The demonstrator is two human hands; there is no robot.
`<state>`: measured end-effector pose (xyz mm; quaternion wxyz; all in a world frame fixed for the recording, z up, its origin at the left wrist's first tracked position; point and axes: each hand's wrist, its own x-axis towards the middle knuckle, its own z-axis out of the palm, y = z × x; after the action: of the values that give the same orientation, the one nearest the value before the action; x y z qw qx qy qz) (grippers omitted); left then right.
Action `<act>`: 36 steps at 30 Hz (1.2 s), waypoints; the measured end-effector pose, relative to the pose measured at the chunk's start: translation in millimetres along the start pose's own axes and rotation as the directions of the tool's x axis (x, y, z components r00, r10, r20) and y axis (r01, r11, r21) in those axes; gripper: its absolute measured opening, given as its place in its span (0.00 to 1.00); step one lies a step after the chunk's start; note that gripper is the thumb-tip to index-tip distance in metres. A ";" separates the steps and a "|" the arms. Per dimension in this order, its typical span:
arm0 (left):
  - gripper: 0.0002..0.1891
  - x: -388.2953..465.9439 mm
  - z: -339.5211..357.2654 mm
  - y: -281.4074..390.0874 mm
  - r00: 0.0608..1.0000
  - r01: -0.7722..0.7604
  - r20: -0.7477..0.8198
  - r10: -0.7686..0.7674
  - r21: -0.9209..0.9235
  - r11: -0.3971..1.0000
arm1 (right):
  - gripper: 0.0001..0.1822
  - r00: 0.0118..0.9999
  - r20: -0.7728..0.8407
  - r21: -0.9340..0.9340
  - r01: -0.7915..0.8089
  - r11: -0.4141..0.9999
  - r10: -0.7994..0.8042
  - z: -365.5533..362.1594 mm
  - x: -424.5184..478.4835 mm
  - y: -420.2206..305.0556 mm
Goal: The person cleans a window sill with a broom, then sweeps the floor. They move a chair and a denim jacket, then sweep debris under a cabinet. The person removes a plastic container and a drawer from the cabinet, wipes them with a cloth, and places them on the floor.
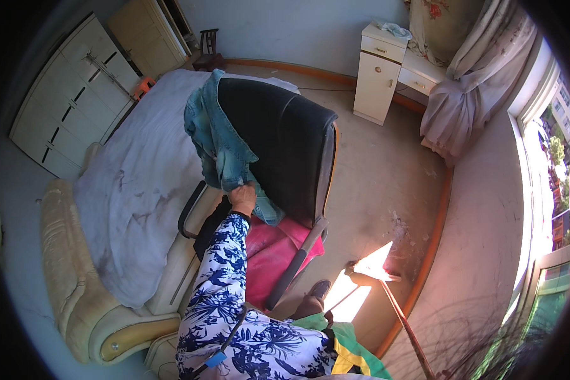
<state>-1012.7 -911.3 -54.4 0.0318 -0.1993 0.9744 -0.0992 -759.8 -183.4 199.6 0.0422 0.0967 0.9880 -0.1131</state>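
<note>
My left hand (243, 198) grips the lower part of a faded blue denim garment (223, 147). The garment is draped over the left side of a black office chair's backrest (275, 118). Below the hand, a pink-red cloth (270, 256) covers the chair seat, between a left armrest (190, 209) and a right armrest (294, 266). Some dark fabric (213, 228) shows beside my forearm. I cannot make out my right hand. Toward the lower right, a long reddish handle (406, 318) slants down from a sunlit object (373, 268), too bright to name, on the floor.
A bed with a stained pale sheet (128, 204) and a cream headboard (71, 270) lies left of the chair. White cabinets (71, 99) line the far left. A small white cabinet (379, 71), a gathered curtain (460, 109) and a window (548, 166) are on the right. My shoe (320, 288) is on the floor.
</note>
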 end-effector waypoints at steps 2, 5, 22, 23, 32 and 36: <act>0.14 14.9 -5.1 5.2 1.000 0.005 -0.022 -0.005 -0.002 1.000 | 0.16 0.922 0.152 -0.023 -0.357 0.934 0.356 -18.0 23.2 -22.6; 0.13 6.9 -19.8 2.9 0.998 -0.036 -0.056 0.038 0.049 0.998 | 0.15 0.922 0.139 -0.017 -0.362 0.932 0.361 -26.7 51.1 -32.8; 0.07 -73.7 -86.7 -63.1 0.941 0.069 -0.288 -0.178 -0.351 0.934 | 0.13 0.981 0.148 -0.062 -0.114 0.991 0.123 -48.3 110.3 -28.1; 0.10 -85.7 -105.4 -77.5 0.929 0.068 -0.317 -0.193 -0.367 0.928 | 0.13 0.984 0.144 -0.033 -0.099 0.995 0.102 -47.7 110.8 -23.9; 0.23 -95.2 -273.9 -45.0 0.850 -0.319 -0.392 -0.353 -0.915 0.247 | 0.15 0.995 0.078 0.024 0.054 0.998 -0.056 -41.0 105.8 5.2; 0.21 -38.6 -356.5 -0.9 0.854 -0.331 -0.406 -0.324 -0.906 0.265 | 0.16 0.998 0.021 0.040 0.054 0.998 -0.055 -42.8 100.1 19.5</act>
<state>-1013.0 -832.5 295.3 -0.3596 -0.1393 0.7981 0.4628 -856.4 -136.7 226.4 0.0482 0.0693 0.9873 -0.1348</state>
